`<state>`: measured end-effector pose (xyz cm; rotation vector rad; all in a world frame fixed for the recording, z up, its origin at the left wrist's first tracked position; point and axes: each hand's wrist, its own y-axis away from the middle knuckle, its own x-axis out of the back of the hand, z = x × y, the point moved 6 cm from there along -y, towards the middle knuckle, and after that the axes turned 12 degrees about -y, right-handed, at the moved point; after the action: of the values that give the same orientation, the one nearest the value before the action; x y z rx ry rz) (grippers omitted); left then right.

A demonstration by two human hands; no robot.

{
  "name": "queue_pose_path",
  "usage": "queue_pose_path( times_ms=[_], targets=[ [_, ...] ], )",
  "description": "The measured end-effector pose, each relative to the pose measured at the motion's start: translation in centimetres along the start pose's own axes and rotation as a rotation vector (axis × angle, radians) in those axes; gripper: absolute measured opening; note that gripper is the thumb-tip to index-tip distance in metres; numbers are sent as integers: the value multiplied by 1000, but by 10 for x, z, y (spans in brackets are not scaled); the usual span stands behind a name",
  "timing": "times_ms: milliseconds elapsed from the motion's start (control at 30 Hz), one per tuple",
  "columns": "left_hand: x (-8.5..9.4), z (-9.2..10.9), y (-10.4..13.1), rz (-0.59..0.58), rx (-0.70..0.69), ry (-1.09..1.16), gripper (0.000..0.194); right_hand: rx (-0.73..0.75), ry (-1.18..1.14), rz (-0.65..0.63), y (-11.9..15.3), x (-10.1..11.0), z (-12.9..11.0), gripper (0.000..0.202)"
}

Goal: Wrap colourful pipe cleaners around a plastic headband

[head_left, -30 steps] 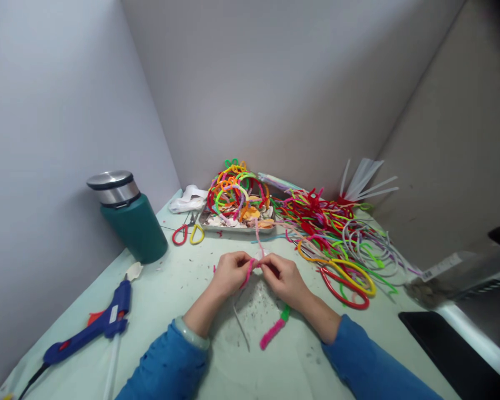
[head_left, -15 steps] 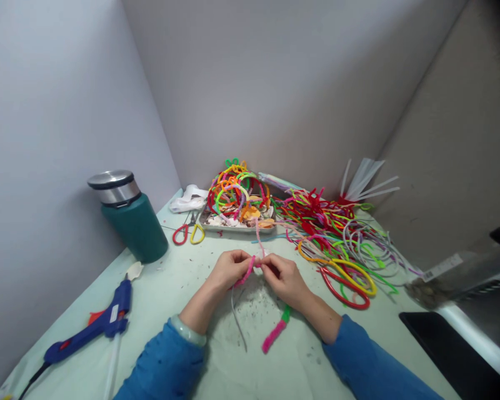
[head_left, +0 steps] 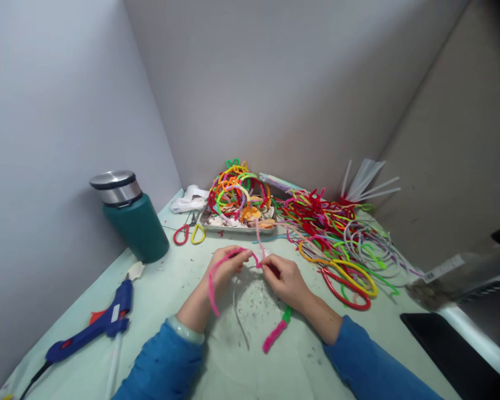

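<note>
A pink pipe cleaner (head_left: 212, 280) stretches between both hands, its long free end curving down over my left wrist. The fingers of my left hand (head_left: 225, 266) are pinched on it near a bend. My right hand (head_left: 284, 278) grips its other end between thumb and fingertips; the exact hold is partly hidden. Below my right hand lies a short fuzzy pink-and-green piece (head_left: 275, 335) on the table. A thin grey strand (head_left: 239, 319) rests beside my left hand. Just beyond the hands, a pale pink pipe cleaner (head_left: 260, 239) runs toward the tray.
A metal tray (head_left: 237, 228) holds shells and bent colourful pipe cleaners. Loose pipe cleaners (head_left: 316, 214) pile up at right, beside red-and-yellow scissors (head_left: 369, 289). Small pliers (head_left: 190, 234), a green bottle (head_left: 137, 228) and a blue glue gun (head_left: 108, 322) stand or lie at left.
The pink pipe cleaner's free end has swung left, from hanging between the hands to arching over my left hand. My right hand has stayed nearly in place.
</note>
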<state>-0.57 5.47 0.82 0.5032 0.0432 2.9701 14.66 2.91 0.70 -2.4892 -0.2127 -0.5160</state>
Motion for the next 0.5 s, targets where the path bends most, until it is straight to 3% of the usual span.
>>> queue_pose_path(
  times_ms=[267,500],
  targets=[
    [-22,-4,5,-173,12,-130,40,-3,-11,-17,0,0,-2,14],
    [-28,-22,6,-259,285,142,34,39,-35,-23,1,0,-8,14]
  ],
)
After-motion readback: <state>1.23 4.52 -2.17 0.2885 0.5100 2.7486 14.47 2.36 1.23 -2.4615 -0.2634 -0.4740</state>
